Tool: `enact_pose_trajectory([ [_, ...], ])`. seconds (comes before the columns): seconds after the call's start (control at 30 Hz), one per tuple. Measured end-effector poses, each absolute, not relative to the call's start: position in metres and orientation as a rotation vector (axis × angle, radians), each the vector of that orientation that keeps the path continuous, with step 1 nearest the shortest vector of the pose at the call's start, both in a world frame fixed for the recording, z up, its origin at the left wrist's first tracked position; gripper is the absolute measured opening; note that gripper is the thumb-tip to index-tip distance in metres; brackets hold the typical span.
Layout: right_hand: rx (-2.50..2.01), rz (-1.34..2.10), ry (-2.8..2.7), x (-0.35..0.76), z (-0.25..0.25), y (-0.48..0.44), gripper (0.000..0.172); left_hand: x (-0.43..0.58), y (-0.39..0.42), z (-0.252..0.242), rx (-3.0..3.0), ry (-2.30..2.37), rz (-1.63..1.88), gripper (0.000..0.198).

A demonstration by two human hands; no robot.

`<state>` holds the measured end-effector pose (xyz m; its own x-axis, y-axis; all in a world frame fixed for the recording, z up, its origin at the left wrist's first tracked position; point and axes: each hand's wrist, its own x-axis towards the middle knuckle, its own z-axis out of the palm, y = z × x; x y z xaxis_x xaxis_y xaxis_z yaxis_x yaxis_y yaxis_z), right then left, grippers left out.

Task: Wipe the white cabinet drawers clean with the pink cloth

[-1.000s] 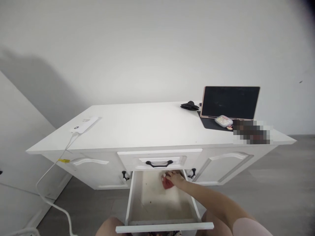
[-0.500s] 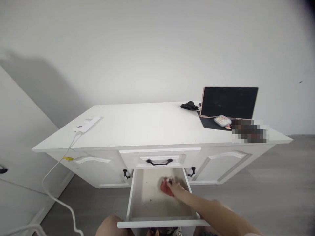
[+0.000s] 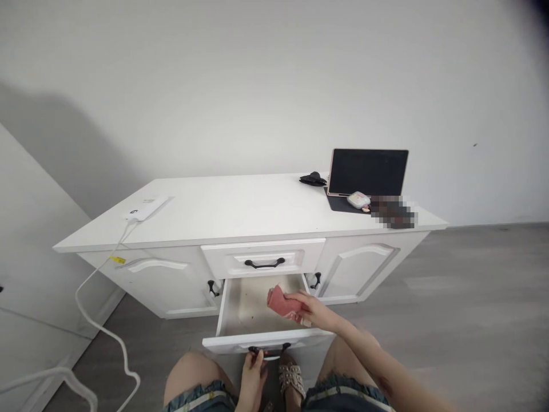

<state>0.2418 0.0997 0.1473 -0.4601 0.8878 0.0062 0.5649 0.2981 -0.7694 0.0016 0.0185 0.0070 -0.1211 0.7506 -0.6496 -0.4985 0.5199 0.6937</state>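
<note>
My right hand [image 3: 315,311] is closed on a red cloth [image 3: 282,304] and holds it just above the open lower drawer [image 3: 240,312] of a white cabinet [image 3: 240,209]. My left hand [image 3: 252,379] reaches up from below, its fingers curled on the black handle [image 3: 269,349] of that drawer's front panel. The inside of the drawer shows a few dark specks. The upper drawer [image 3: 262,257] above it is closed.
On the cabinet top stand a dark tablet [image 3: 368,171] on a black mat, a small pale case [image 3: 358,199], a black object [image 3: 313,179] and a white power strip [image 3: 147,208] whose cable [image 3: 103,320] trails to the floor. Grey floor lies to the right. My knees are below.
My view has pulled back from the cabinet. My right hand has lifted the red cloth off the drawer floor towards me, and my left hand has come up to the drawer handle.
</note>
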Motion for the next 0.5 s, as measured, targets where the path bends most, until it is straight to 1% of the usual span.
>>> enact_pose_trajectory([
  [0.07, -1.241, 0.814, -2.075, 0.248, 0.155, 0.067, 0.044, 0.003, 0.028, 0.015, 0.241, 1.28, 1.097, 0.034],
  [0.1, -1.264, 0.711, -2.096, 0.25, 0.153, 0.051, 0.044, 0.004, 0.033, 0.019, 0.228, 1.277, 1.105, 0.032],
  [0.27, -1.632, 0.184, -2.202, 0.254, 0.115, -0.002, 0.05, 0.016, 0.058, 0.032, 0.187, 1.216, 1.133, 0.019],
  [0.33, -1.79, 0.073, -2.174, 0.253, 0.099, -0.003, 0.05, 0.018, 0.064, 0.034, 0.18, 1.194, 1.133, 0.017],
  [0.4, -1.898, 0.006, -2.115, 0.251, 0.087, 0.004, 0.044, 0.018, 0.065, 0.035, 0.168, 1.183, 1.127, 0.016],
  [0.5, -1.887, -0.049, -2.094, 0.241, 0.076, 0.016, 0.039, 0.017, 0.064, 0.036, 0.143, 1.167, 1.123, 0.015],
])
